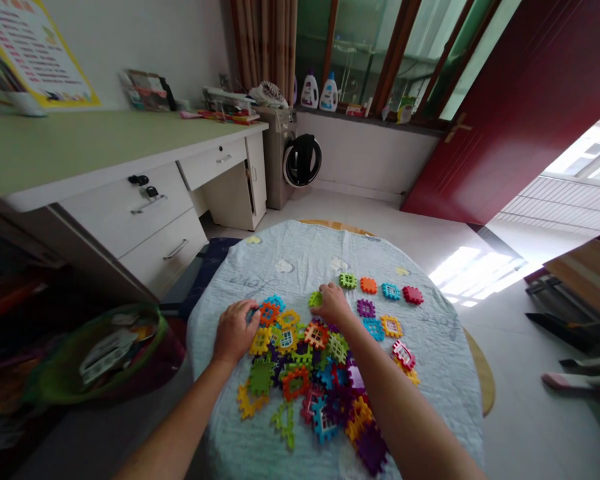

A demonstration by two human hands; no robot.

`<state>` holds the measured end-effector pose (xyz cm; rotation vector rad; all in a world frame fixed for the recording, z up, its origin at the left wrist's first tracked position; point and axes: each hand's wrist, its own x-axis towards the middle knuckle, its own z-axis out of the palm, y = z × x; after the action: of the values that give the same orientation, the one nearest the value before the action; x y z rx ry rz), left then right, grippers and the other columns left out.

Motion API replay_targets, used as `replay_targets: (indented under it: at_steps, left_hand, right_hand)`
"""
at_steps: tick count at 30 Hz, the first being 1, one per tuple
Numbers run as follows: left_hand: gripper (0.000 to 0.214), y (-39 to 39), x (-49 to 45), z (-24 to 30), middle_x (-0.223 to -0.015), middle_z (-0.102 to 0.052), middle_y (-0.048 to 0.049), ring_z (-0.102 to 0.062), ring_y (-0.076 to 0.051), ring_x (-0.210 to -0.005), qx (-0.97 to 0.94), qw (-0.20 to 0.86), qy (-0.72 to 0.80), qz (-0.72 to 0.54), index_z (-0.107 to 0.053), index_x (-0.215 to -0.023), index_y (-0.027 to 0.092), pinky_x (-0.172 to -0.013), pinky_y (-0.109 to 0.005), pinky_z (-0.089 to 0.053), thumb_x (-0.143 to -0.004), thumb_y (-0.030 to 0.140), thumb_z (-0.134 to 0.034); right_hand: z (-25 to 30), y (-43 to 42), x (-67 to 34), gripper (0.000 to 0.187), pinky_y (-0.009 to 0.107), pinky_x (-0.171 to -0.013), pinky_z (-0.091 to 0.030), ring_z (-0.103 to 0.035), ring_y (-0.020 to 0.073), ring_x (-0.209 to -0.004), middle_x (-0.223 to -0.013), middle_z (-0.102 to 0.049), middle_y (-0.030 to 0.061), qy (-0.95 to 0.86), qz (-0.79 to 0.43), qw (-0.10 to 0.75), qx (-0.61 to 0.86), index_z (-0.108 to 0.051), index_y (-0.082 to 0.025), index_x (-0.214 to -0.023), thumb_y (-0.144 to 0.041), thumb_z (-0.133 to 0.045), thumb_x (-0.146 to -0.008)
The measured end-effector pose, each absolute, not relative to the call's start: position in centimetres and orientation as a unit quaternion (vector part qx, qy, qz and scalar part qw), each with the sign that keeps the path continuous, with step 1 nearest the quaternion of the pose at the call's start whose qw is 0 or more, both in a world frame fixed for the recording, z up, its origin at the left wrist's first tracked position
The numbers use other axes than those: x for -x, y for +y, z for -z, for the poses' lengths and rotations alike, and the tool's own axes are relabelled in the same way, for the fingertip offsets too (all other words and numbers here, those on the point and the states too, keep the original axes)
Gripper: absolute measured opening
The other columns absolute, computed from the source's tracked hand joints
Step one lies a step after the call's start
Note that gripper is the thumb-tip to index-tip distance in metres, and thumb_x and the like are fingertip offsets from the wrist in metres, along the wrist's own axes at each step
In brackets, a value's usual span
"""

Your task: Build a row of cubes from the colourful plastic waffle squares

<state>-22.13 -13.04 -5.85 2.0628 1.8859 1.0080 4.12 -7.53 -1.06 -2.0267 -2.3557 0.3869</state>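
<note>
A heap of colourful square plastic interlocking tiles (305,373) lies on a round table under a pale blue quilted cloth (300,260). My left hand (235,331) rests knuckles-up at the heap's left edge, its fingers curled onto an orange tile (269,312). My right hand (333,303) is closed on a light green tile (315,299) at the heap's far edge. Beyond it, single tiles lie spread out: green (347,281), orange (368,285), blue (391,291), red (413,295), purple (365,308) and yellow (391,326).
A white desk with drawers (145,207) stands to the left. A green basket (100,353) with things in it sits on the floor beside the table. A washing machine (293,157) is at the back, a dark red door (520,107) at the right.
</note>
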Motion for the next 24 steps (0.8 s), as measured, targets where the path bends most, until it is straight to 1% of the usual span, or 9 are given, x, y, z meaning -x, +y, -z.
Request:
replay_targets:
  at_steps: [6,8,11,15,18,21,24]
  left_hand:
    - [0.024,-13.0,22.2,5.8,-0.106,-0.071,-0.0099,-0.063,-0.027,-0.105,-0.690,0.092,0.629,-0.346,-0.065,-0.093,0.020,-0.099,-0.045,-0.047,-0.086,0.037,-0.048]
    - [0.023,-13.0,22.2,5.9,-0.106,-0.072,-0.0095,-0.063,-0.027,-0.105,-0.688,0.091,0.629,-0.351,-0.065,-0.092,0.021,-0.099,-0.045,-0.047,-0.086,0.036,-0.049]
    - [0.023,-13.0,22.2,5.9,-0.106,-0.072,-0.0093,-0.063,-0.027,-0.105,-0.688,0.090,0.630,-0.348,-0.066,-0.093,0.021,-0.099,-0.044,-0.047,-0.086,0.036,-0.049]
    - [0.024,-13.0,22.2,5.9,-0.108,-0.072,-0.0094,-0.063,-0.027,-0.106,-0.687,0.090,0.634,-0.343,-0.066,-0.093,0.021,-0.098,-0.044,-0.048,-0.086,0.037,-0.049]
    - [0.025,-13.0,22.3,6.0,-0.106,-0.072,-0.0096,-0.064,-0.027,-0.104,-0.686,0.091,0.634,-0.344,-0.066,-0.092,0.021,-0.097,-0.044,-0.048,-0.086,0.038,-0.050]
    - [0.025,-13.0,22.3,6.0,-0.105,-0.072,-0.0096,-0.064,-0.027,-0.103,-0.686,0.091,0.631,-0.351,-0.067,-0.092,0.020,-0.097,-0.044,-0.048,-0.086,0.037,-0.050]
    - [0.023,-13.0,22.3,6.0,-0.106,-0.072,-0.0093,-0.064,-0.027,-0.104,-0.686,0.091,0.630,-0.353,-0.067,-0.092,0.021,-0.098,-0.044,-0.048,-0.086,0.036,-0.050]
  right_hand:
    - [0.8,-6.4,-4.0,0.044,0.032,-0.086,-0.043,-0.056,0.0269,-0.103,-0.112,-0.063,0.0145,-0.760,-0.118,-0.010,0.639,-0.067,-0.014,-0.107,-0.036,-0.072,-0.069]
    - [0.2,-5.4,-4.2,0.045,0.033,-0.087,-0.043,-0.055,0.0279,-0.106,-0.115,-0.061,0.0144,-0.759,-0.106,-0.006,0.643,-0.065,-0.016,-0.111,-0.035,-0.072,-0.070]
    - [-0.9,-3.2,-4.8,0.049,0.037,-0.091,-0.041,-0.051,0.0294,-0.113,-0.124,-0.057,0.0146,-0.753,-0.084,0.003,0.653,-0.059,-0.019,-0.122,-0.030,-0.067,-0.075]
    - [-1.5,-0.3,-5.6,0.050,0.038,-0.090,-0.041,-0.051,0.0297,-0.113,-0.126,-0.055,0.0145,-0.757,-0.084,-0.019,0.647,-0.060,-0.020,-0.124,-0.027,-0.068,-0.075]
    - [-0.8,0.9,-5.7,0.051,0.037,-0.088,-0.043,-0.052,0.0298,-0.113,-0.124,-0.057,0.0137,-0.765,-0.096,-0.047,0.635,-0.062,-0.021,-0.122,-0.029,-0.074,-0.072]
    - [0.3,1.2,-5.5,0.059,0.038,-0.088,-0.044,-0.053,0.0309,-0.113,-0.124,-0.058,0.0137,-0.768,-0.106,-0.066,0.628,-0.063,-0.021,-0.122,-0.036,-0.080,-0.067]
    - [0.8,1.3,-5.3,0.063,0.038,-0.087,-0.045,-0.054,0.0311,-0.113,-0.125,-0.058,0.0133,-0.774,-0.112,-0.074,0.618,-0.062,-0.022,-0.123,-0.038,-0.081,-0.065]
